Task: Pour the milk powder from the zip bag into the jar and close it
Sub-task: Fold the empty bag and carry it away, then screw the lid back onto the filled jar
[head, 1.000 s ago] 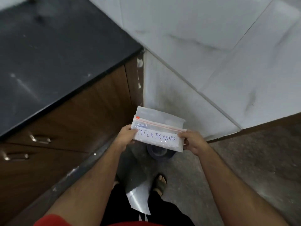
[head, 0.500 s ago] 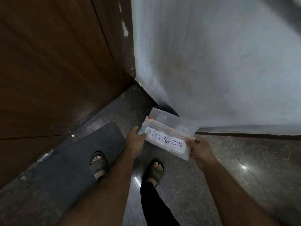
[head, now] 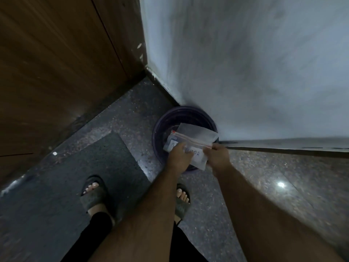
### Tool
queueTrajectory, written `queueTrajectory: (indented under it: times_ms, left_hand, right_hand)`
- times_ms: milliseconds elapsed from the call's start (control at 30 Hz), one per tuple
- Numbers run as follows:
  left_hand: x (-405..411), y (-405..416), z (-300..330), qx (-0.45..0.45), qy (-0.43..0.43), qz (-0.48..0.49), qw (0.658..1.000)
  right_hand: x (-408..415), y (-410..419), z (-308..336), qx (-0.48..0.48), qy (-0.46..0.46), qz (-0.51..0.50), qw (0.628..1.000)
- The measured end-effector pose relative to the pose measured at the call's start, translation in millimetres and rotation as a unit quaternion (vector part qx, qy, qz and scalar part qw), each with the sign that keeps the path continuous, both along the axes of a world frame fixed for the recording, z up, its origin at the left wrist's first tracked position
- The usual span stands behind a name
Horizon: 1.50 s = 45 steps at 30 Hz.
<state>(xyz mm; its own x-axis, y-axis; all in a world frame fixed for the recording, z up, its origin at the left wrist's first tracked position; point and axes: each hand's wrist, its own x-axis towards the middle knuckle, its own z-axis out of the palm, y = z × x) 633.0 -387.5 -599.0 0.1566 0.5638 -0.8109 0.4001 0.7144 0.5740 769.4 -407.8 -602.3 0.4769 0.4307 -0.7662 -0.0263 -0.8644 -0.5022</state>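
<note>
A clear zip bag (head: pixel 194 137) with a red zip strip and a handwritten white label hangs low over a dark purple round bin (head: pixel 160 125) on the floor. My left hand (head: pixel 179 154) grips the bag's front and covers part of the label. My right hand (head: pixel 217 156) pinches the bag's right edge. The bag looks flat. No jar is in view.
The bin stands in the corner against a pale marble wall (head: pixel 245 72). A brown wooden cabinet (head: pixel 56 63) rises on the left. A dark floor mat (head: pixel 75 176) lies under my sandalled left foot (head: pixel 93 195). Speckled granite floor (head: pixel 264 186) spreads to the right.
The view has dropped from the counter toward the floor. Both hands have lowered the bag over the bin and moved closer together, the left hand sliding onto the label.
</note>
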Motion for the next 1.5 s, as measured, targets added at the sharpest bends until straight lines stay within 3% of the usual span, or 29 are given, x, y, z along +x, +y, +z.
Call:
queueTrajectory:
  times_ms: [167,367,500,733,933,1067,1200,1500]
  left_hand:
    - [2.3,-2.9,-5.5,-0.017,-0.010,-0.020,1.000]
    - [-26.6,-4.0,58.7,0.009,0.006,-0.022,1.000]
    - [-71.2,11.8,152.8,0.059,0.028,-0.036,0.997]
    - [-178.9,38.3,366.1,0.223,0.129,-0.068,0.964]
    - [-277.9,39.7,502.2,0.322,0.205,-0.056,0.923]
    - [-353.3,44.9,562.7,0.394,0.259,-0.036,0.881]
    - [-433.0,54.1,612.2,0.451,0.300,-0.004,0.841]
    - [-588.6,57.5,653.0,0.428,0.318,0.131,0.836]
  right_hand:
    - [16.9,6.0,-16.0,-0.046,-0.072,0.075,0.994]
    - [1.9,11.0,62.3,-0.023,-0.110,0.238,0.965]
    - [-35.4,21.4,147.7,0.013,-0.124,0.370,0.921]
    - [-135.8,67.5,352.3,0.163,-0.128,0.468,0.859]
    - [-234.4,114.3,496.5,0.281,-0.188,0.588,0.735]
    - [-303.3,140.1,567.7,0.366,-0.233,0.611,0.662]
    - [-379.9,159.2,617.2,0.426,-0.254,0.610,0.618]
    - [-519.2,184.6,658.6,0.426,-0.210,0.640,0.605]
